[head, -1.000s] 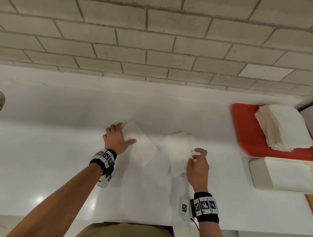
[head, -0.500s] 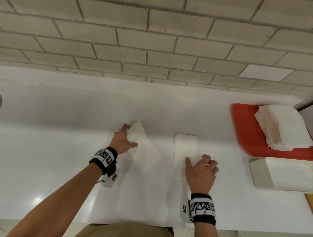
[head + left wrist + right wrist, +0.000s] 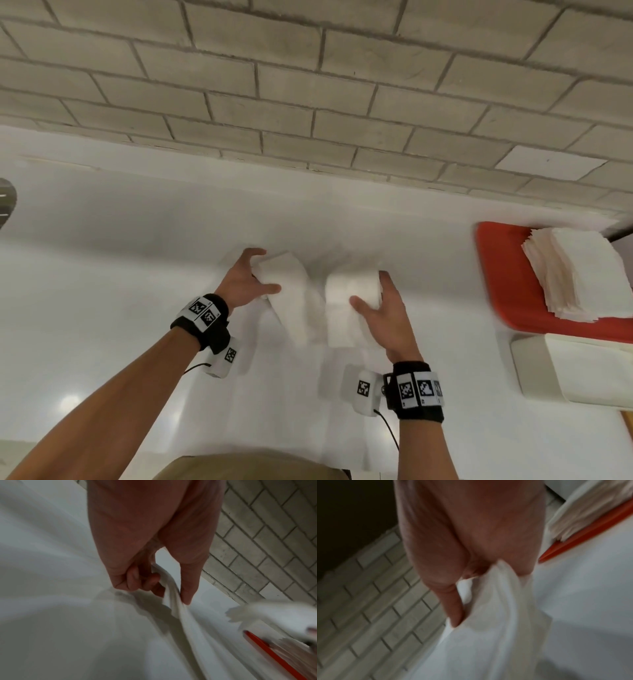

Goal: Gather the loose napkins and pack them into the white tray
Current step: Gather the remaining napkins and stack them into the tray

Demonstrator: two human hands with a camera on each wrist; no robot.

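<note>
Two white folded napkins are lifted off the white counter in the head view. My left hand [image 3: 251, 277] pinches the left napkin [image 3: 294, 301] between thumb and fingers; the left wrist view shows the left napkin [image 3: 173, 597] hanging from that pinch. My right hand [image 3: 375, 301] grips the right napkin [image 3: 346, 305] by its right edge, and in the blurred right wrist view that napkin [image 3: 496, 608] droops below the thumb. The white tray [image 3: 534, 370] stands at the right edge with napkins inside.
A red tray [image 3: 503, 274] at the right carries a tall stack of napkins [image 3: 579, 270], just behind the white tray. A grey brick wall [image 3: 308, 85] runs along the back of the counter. A dark round object [image 3: 7, 202] shows at the far left edge.
Both hands have picked their napkins up off the counter; the right hand went from pressing flat on its napkin to gripping it, and the two napkins have come closer together.
</note>
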